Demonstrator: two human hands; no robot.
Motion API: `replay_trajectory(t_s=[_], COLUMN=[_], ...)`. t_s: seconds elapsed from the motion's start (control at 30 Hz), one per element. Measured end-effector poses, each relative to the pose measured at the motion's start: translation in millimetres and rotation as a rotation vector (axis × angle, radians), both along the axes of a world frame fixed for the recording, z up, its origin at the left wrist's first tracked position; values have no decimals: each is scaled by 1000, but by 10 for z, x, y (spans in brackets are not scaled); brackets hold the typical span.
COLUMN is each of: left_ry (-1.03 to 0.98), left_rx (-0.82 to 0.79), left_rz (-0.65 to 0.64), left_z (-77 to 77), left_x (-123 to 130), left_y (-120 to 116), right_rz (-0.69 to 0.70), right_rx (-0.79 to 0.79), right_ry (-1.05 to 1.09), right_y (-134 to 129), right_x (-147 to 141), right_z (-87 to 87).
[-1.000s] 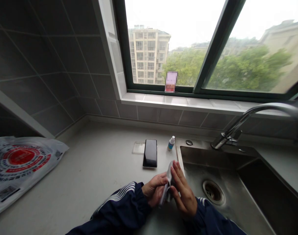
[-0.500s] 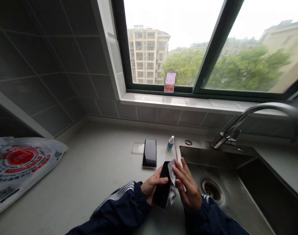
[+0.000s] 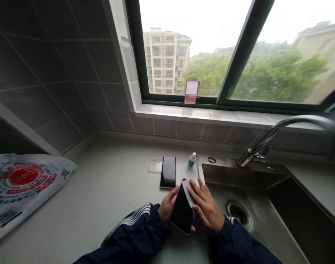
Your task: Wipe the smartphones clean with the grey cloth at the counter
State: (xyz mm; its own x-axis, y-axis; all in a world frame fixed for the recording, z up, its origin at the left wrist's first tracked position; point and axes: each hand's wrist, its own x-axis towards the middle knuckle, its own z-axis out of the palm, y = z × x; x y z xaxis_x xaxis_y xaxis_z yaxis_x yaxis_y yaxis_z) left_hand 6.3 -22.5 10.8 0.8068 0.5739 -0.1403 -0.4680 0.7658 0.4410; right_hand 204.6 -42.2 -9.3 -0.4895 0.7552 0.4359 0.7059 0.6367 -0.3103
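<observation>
My left hand grips a dark smartphone by its left edge, thumb along the side, with a fingertip showing under the lower right edge. The screen faces up. Over the upper right of the screen, my right hand presses a light grey cloth with its fingers laid nearly flat on it. Just beyond, a second smartphone lies face up on the counter, partly over a clear phone case. A small white spray bottle with a blue label stands upright to its right.
A steel sink borders my right hand, with a chrome faucet behind it. At the far left of the pale counter lies a white plastic bag with red print. A window rises above the back tiles.
The cloth has gone from bunched along the phone's right edge to spread flatter on its upper screen. My left thumb has moved off the screen to the side, and the phone has turned slightly.
</observation>
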Motion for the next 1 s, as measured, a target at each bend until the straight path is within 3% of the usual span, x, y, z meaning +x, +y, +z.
replay_trajectory(t_s=[0.1,0.2,0.4,0.73,0.9,1.0], left_ry=[77,111,-68,-147,-117,-107], left_rx=[-53,-68,-37,-43,-34,6], left_rz=[-65,-39,123,146,64,74], left_z=[-48,-80,-51,30,114,120], left_x=[12,37,102,102,76,105], left_y=[9,5,1,35,40,-1], right_rz=[14,26,78,84,176,122], right_rx=[-25,-29,-14,123,28,-11], right_ry=[-37,-52,-142,-67,-64,-85], right_y=[-15,-30,-103,-239,-265,-208], right_x=[-17,-47,-150,-281,-315,-262], right_z=[0,-10,32,106,94,84])
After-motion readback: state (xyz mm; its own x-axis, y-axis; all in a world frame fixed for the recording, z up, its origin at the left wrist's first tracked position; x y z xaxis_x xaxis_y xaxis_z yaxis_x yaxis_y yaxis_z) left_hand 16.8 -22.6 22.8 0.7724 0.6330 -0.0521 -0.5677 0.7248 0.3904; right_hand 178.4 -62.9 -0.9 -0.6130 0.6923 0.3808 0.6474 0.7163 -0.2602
